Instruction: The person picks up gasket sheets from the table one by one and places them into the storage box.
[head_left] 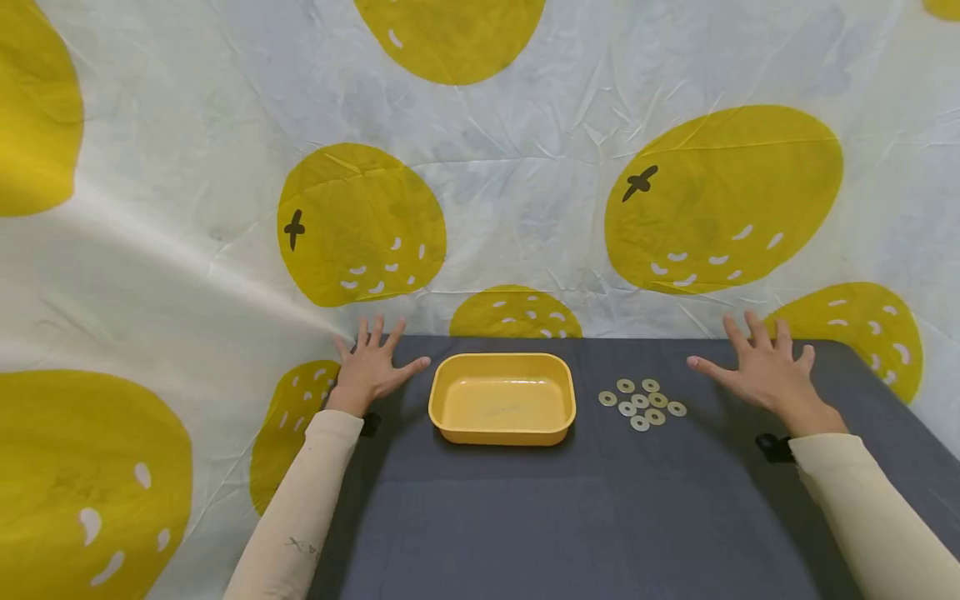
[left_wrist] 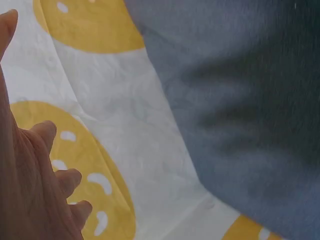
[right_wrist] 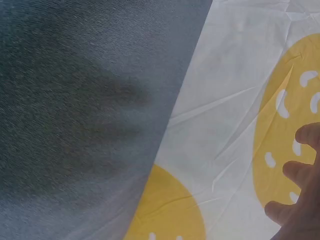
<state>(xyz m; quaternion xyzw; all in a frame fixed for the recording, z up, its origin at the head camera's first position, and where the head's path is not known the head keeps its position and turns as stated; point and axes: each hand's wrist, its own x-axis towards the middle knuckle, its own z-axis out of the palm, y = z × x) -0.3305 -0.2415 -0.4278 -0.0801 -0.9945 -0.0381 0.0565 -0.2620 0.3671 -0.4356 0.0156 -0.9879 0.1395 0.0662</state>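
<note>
A yellow rectangular dish (head_left: 502,429) with rounded corners stands on the dark grey table, its inside bare. To its right lies a loose group of flat metal washers (head_left: 640,401), several of them, some touching or overlapping. My left hand (head_left: 370,372) is held up left of the dish, fingers spread, holding nothing. On the far side of the washers, my right hand (head_left: 772,379) is raised with its fingers spread too, also holding nothing. In the wrist views, only parts of the left hand (left_wrist: 37,170) and right hand (right_wrist: 300,185) show, at the outer edges.
A dark grey cloth covers the table (head_left: 510,525); its right corner is rounded. Behind and to the left hangs a white curtain (head_left: 517,208) printed with large yellow fruit. Dark wrist straps sit under both sleeves (head_left: 862,492). Shadows of the hands fall on the cloth.
</note>
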